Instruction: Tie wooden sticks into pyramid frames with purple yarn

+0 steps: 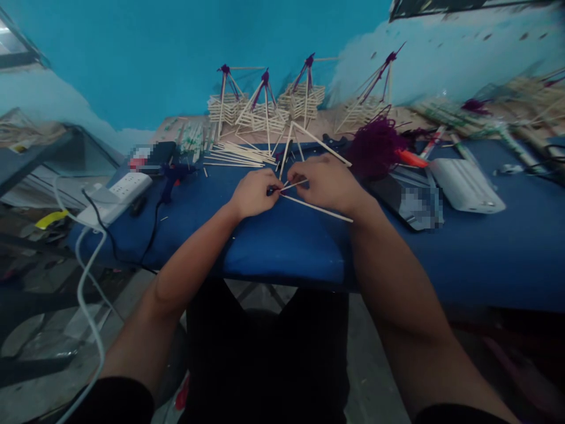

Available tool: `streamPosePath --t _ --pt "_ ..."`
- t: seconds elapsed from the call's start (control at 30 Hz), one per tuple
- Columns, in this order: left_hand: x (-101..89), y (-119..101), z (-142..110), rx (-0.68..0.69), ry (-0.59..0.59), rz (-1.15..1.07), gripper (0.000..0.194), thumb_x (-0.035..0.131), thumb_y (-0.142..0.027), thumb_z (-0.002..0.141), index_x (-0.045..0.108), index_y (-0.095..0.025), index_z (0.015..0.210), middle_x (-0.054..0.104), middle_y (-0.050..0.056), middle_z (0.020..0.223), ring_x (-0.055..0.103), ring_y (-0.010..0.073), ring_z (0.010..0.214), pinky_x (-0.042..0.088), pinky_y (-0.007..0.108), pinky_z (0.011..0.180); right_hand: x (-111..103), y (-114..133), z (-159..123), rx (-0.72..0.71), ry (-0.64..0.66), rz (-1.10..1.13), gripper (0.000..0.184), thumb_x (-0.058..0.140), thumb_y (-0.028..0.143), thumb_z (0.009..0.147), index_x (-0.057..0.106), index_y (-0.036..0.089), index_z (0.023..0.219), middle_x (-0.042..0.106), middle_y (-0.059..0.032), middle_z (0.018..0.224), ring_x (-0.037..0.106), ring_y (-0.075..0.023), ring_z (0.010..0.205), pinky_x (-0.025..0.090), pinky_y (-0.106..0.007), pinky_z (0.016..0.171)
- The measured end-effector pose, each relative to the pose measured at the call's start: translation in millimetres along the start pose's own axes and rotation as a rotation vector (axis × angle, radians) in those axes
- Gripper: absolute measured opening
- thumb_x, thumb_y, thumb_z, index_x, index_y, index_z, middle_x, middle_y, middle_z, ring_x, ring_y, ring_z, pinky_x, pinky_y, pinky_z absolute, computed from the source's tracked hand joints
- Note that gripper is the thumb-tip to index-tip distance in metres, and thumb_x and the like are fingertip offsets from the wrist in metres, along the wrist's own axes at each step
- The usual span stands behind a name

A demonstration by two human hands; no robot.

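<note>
My left hand [258, 191] pinches the corner of a frame of thin wooden sticks [318, 209], where the stick ends meet. Close beside it, my right hand [324, 179] has its fingers curled round a short stick of the same frame. Other sticks of the frame rise behind my hands to a peak and slope down to the right. A dark bit shows at the pinched corner, too small to name. Behind my left hand lies a pile of loose sticks [241, 155]. To the right of my right hand sits a bundle of purple yarn [377, 144].
Several stick structures with purple-tied tops [267, 115] stand along the wall. At left are a glue gun [172, 179], a white power strip [117, 197] and trailing cords. At right lie a white power bank [465, 185], a dark pouch [404, 203] and an orange-handled tool [412, 158].
</note>
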State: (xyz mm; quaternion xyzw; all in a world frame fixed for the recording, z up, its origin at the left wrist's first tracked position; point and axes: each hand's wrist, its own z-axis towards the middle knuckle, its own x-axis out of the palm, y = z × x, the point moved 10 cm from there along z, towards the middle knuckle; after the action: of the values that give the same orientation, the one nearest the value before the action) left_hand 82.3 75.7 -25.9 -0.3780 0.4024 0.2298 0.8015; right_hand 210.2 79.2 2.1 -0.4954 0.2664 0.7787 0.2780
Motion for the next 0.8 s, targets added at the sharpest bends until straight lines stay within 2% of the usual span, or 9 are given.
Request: streamPosePath --t 0.2,0.3,0.5,0.6,0.7,0.8 --pt "-2.8 2.2 1.3 0.0 -0.032 -0.064 0.028 0.067 -0.019 0.09 0.092 -0.02 0.103 0.082 0.009 0.101 0.073 0.022 0.088 0.057 0.037 0.085 -11.0 9.2 0.5 -0.145 -0.138 -0.027 0.026 0.062 0.014 0.084 0.079 0.022 0.102 0.08 -0.0078 0.092 0.073 -0.0287 0.095 0.048 -0.046 0.1" --pt "0.8 8.1 3.4 -0.032 -0.003 -0.121 0.025 0.068 -0.018 0.091 0.092 -0.02 0.099 0.081 0.008 0.097 0.073 0.0213 0.088 0.056 0.037 0.085 -12.5 11.7 -1.1 -0.201 -0.194 -0.021 0.026 0.06 0.014 0.087 0.079 0.021 0.102 0.08 -0.0079 0.094 0.073 -0.0287 0.097 0.049 -0.047 0.103" --pt "4.3 23.3 5.2 -0.166 0.038 -0.271 0.02 0.07 -0.016 0.089 0.089 -0.021 0.09 0.083 0.004 0.095 0.073 0.0177 0.087 0.057 0.034 0.089 -13.5 13.6 0.0 -0.217 -0.267 0.036 0.021 0.06 0.019 0.097 0.079 0.023 0.105 0.081 -0.0114 0.106 0.073 -0.0328 0.113 0.054 -0.053 0.109" --pt "12.1 32.4 3.0 -0.276 0.069 -0.431 0.018 0.068 -0.014 0.088 0.085 -0.019 0.085 0.082 0.003 0.085 0.071 0.0145 0.077 0.057 0.03 0.08 -18.5 12.7 0.6 -0.182 -0.332 0.058 0.017 0.064 0.025 0.101 0.08 0.025 0.106 0.08 -0.0124 0.113 0.07 -0.036 0.124 0.054 -0.058 0.114" --pt "22.4 36.3 0.4 -0.365 0.108 -0.589 0.015 0.069 -0.011 0.085 0.082 -0.017 0.082 0.079 0.003 0.076 0.069 0.0131 0.069 0.055 0.025 0.07 -20.3 11.9 0.2 -0.148 -0.377 0.057 0.012 0.068 0.025 0.101 0.079 0.024 0.099 0.078 -0.0128 0.11 0.07 -0.0359 0.118 0.056 -0.056 0.108" --pt "26.0 33.5 0.1 -0.398 0.128 -0.686 0.013 0.071 -0.008 0.081 0.081 -0.016 0.08 0.079 0.002 0.075 0.068 0.0114 0.069 0.053 0.022 0.067 -8.9 9.5 3.6 -0.115 -0.292 0.122 0.01 0.068 0.017 0.094 0.077 0.022 0.091 0.076 -0.011 0.099 0.072 -0.03 0.099 0.057 -0.045 0.091"
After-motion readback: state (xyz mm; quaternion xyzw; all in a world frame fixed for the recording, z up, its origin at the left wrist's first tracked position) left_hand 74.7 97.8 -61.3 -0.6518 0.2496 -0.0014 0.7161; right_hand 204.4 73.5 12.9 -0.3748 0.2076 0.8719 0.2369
